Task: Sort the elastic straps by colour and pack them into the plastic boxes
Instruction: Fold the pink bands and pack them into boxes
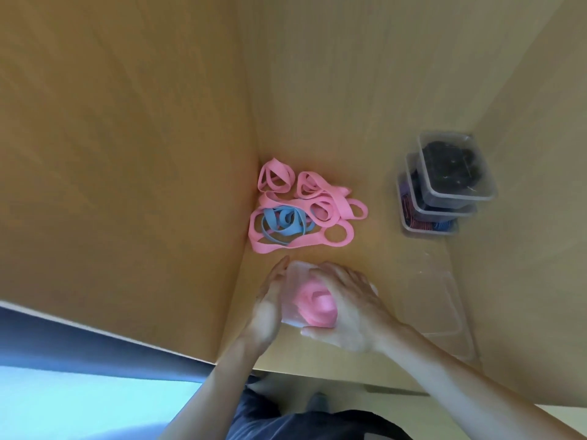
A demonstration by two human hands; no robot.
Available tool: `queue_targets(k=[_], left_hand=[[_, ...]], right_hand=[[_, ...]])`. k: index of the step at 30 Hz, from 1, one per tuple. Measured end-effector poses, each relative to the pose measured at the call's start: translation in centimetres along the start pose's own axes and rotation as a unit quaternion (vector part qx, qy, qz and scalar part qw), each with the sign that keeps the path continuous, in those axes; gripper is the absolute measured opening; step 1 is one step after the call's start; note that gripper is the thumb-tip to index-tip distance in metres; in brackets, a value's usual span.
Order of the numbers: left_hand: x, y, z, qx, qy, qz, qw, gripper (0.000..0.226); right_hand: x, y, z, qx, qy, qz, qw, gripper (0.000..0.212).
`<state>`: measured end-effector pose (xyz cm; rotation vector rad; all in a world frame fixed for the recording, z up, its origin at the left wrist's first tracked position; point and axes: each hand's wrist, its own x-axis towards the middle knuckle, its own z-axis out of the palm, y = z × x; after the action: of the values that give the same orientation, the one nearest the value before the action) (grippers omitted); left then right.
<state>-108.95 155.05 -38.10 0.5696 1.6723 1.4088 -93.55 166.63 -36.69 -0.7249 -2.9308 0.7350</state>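
Light-brown wood-grain tabletop (127,154) in soft, even light.
A straight seam (252,122) runs away just left of the fingers (346,276), splitting the top into two panels. The panel left of the fingers looks a shade darker than the one under and right of them. Below and left of the fingers, the table's pale edge (95,328) meets a dark blue-grey band (79,344), then a bright pale-blue surface (79,404).
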Motion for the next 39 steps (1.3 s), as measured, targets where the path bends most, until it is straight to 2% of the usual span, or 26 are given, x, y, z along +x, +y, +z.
queue_targets(k=[3,7,10,17,20,26,31,39], left_hand=[[-0.9,0.8,-0.2,-0.006,-0.034,0.024,0.999,0.061],[-1.4,1.8,-0.4,0.03,-0.079,0.056,0.995,0.063],[-1.4,2.2,-0.1,0.058,-0.093,0.059,0.992,0.068],[-1.4,2.6,0.5,0.059,-0.077,0.085,0.992,0.064],[-1.4,2.5,0.6,0.069,-0.081,0.089,0.99,0.063],[-1.6,2.7,0.1,0.06,-0.068,0.097,0.991,0.077],[-1.1,3.6,0.6,0.094,-0.062,0.136,0.984,0.054],[-1.0,5.8,0.6,0.082,-0.078,0.158,0.981,0.044]], right_hand=[[0.3,0.2,-0.8,0.097,0.032,0.039,0.994,0.09],[0.9,1.1,-1.4,0.238,0.034,0.085,0.967,0.088],[1.0,1.7,-1.6,0.3,0.041,0.108,0.947,0.084],[0.7,2.3,-2.4,0.325,0.034,0.126,0.937,0.075],[0.6,2.2,-2.8,0.325,0.037,0.121,0.937,0.079],[0.6,1.7,-3.9,0.319,0.041,0.108,0.94,0.087],[0.6,0.9,-4.9,0.314,0.043,0.105,0.943,0.09],[0.7,0.0,-7.6,0.342,0.068,0.111,0.93,0.085]])
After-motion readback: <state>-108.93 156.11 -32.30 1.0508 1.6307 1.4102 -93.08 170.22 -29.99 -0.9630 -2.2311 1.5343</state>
